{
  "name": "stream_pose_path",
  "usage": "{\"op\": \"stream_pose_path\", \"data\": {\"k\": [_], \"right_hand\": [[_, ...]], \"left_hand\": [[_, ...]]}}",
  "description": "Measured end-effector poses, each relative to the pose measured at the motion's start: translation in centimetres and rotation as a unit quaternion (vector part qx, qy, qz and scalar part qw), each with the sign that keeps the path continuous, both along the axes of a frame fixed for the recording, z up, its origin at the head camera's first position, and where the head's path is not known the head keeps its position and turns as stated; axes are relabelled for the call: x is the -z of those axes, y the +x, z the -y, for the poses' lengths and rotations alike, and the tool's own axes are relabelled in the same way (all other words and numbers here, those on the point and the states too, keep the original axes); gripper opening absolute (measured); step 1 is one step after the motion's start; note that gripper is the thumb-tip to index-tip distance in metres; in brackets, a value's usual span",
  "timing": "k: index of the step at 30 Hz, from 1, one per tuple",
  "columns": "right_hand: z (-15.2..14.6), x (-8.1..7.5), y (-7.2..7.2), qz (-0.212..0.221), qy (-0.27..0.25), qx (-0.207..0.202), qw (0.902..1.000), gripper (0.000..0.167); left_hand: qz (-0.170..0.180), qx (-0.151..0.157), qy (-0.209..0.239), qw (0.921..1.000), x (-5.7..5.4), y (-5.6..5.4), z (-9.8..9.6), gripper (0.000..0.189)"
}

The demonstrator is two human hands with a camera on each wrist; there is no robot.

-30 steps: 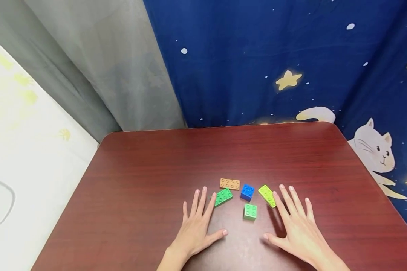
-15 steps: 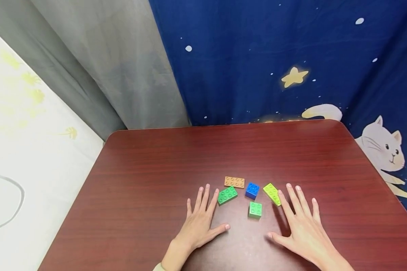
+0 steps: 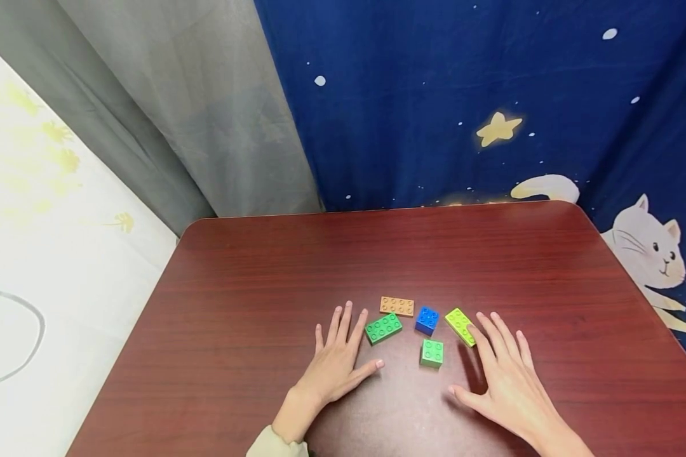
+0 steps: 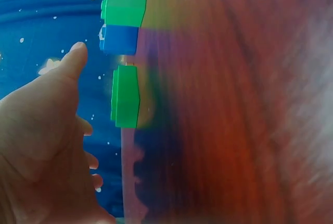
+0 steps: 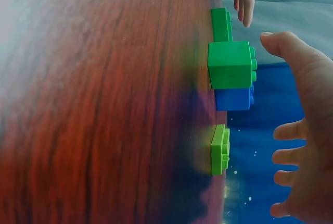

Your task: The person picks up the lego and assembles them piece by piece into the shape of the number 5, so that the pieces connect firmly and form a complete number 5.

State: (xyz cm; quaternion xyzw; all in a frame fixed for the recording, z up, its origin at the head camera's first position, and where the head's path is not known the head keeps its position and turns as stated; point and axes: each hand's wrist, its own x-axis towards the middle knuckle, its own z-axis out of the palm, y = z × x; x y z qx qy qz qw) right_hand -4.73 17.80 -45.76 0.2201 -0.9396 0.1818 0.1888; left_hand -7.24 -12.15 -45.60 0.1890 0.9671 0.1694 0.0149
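1. Blocks, five of them, sit bumps-up in a little bunch on the dark red table (image 3: pixel 274 273).
2. The tan block (image 3: pixel 397 306) is at the back. The long green block (image 3: pixel 383 328) is just in front of it; it is hard to tell if they touch.
3. The blue block (image 3: pixel 427 320) is in the middle. The square light green block (image 3: pixel 431 353) is closest to the person. The yellow-green block (image 3: pixel 460 327) lies slanted on the right.
4. The left hand (image 3: pixel 334 367) is up over the table, fingers straight and spread apart. Its pointing finger is near the long green block.
5. The right hand (image 3: pixel 507 374) is up too, fingers apart and a bit bent. Its pointing finger is by the near end of the yellow-green block, with a gap between them in the right wrist view.
6. The two hands are well apart, with the square light green block in the space between.
7. The table's far edge is well past the blocks, with a wide stretch of wood before it. Both side edges are well out from the hands, so there is room to slide sideways.
8. The gray curtain (image 3: pixel 206 95) and blue curtain (image 3: pixel 389 101) hang behind the far edge.
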Motion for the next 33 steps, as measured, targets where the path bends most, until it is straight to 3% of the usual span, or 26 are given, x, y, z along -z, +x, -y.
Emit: {"op": "stream_pose_path", "data": {"k": [11, 23, 27, 33], "right_hand": [[0.6, 0.0, -0.7, -0.014, -0.025, -0.023, 0.9993, 0.085], [1.9, -0.1, -0.8, -0.018, -0.041, -0.031, 0.9985, 0.069], [2.3, 0.1, -0.9, -0.011, -0.042, -0.029, 0.9986, 0.060], [2.7, 0.4, -1.1, 0.011, -0.029, -0.021, 0.9993, 0.053]], "left_hand": [[0.034, -0.011, -0.011, 0.9993, -0.8, -2.7, 1.0, 0.073], [-0.058, 0.039, -0.046, 0.9965, -0.9, -6.3, 0.6, 0.032], [-0.062, 0.059, -0.051, 0.9951, -0.8, -7.4, 0.2, 0.033], [-0.033, 0.076, -0.044, 0.9956, -0.5, -8.8, -0.5, 0.046]]}}
